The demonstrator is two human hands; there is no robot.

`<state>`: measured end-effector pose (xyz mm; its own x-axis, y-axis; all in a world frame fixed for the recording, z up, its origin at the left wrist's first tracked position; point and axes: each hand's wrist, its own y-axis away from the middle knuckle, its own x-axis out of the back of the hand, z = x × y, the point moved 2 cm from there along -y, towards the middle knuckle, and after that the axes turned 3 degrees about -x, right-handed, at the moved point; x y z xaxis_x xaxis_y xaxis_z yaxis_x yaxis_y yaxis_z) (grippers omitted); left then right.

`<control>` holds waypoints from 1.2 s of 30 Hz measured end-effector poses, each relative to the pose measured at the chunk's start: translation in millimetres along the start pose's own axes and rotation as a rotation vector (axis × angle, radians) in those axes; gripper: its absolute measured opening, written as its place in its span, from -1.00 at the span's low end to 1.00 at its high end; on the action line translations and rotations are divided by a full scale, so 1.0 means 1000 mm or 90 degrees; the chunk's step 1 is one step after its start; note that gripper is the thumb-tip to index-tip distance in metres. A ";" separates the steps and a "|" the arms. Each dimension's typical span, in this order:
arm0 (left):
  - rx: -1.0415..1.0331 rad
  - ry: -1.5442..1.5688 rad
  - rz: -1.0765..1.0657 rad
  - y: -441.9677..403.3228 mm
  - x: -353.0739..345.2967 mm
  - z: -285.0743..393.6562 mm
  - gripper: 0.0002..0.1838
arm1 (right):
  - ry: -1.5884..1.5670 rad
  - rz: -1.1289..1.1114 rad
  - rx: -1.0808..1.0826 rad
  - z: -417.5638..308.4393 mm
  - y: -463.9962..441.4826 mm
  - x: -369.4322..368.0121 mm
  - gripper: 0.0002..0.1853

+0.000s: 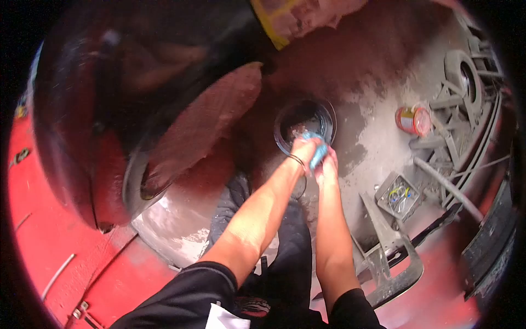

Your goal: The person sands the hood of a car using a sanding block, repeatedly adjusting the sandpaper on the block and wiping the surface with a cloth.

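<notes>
My left hand (304, 149) and my right hand (327, 167) are close together, both closed around a crumpled light-blue cloth (319, 157). They hold it over the near rim of a round dark bucket (332, 122) on the floor. Dark liquid (308, 115) seems to fill the bucket, with light reflecting off it. A dark band circles my left wrist. Some fingers are hidden by the cloth and by the other hand.
A dark, glossy car body (137, 71) with a covered wheel arch (213, 118) fills the left. The concrete floor (378, 98) is wet in patches. To the right are an orange-red can (413, 120), a crate of small items (398, 195), a tire (463, 74) and metal parts (389, 247).
</notes>
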<state>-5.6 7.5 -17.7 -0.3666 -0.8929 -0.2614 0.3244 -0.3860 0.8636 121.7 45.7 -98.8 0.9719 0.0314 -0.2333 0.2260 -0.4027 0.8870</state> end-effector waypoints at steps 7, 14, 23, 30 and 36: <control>-0.085 -0.147 -0.054 0.142 -0.055 0.026 -0.78 | -0.068 -0.197 -0.027 -0.048 0.101 0.002 -0.25; -0.513 -0.448 -0.200 0.353 -0.013 0.240 -0.70 | 0.146 -0.755 0.073 -0.132 0.310 -0.189 -0.23; -0.976 -1.026 0.186 0.599 0.211 0.672 -0.51 | 0.873 -0.635 1.216 -0.023 0.556 -0.695 -0.63; -0.813 -1.140 0.232 0.571 0.339 0.800 -0.58 | 0.922 -0.551 1.357 0.039 0.534 -0.773 -0.63; -0.801 -1.161 0.189 0.527 0.378 0.805 -0.48 | 0.907 -0.518 1.411 0.043 0.515 -0.831 -0.68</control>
<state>-674.7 -346.4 685.3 -0.1419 -0.1125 0.9835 0.4546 -0.8900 -0.0362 -572.2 -226.8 534.4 0.5081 0.3272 0.7968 0.7913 0.1881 -0.5818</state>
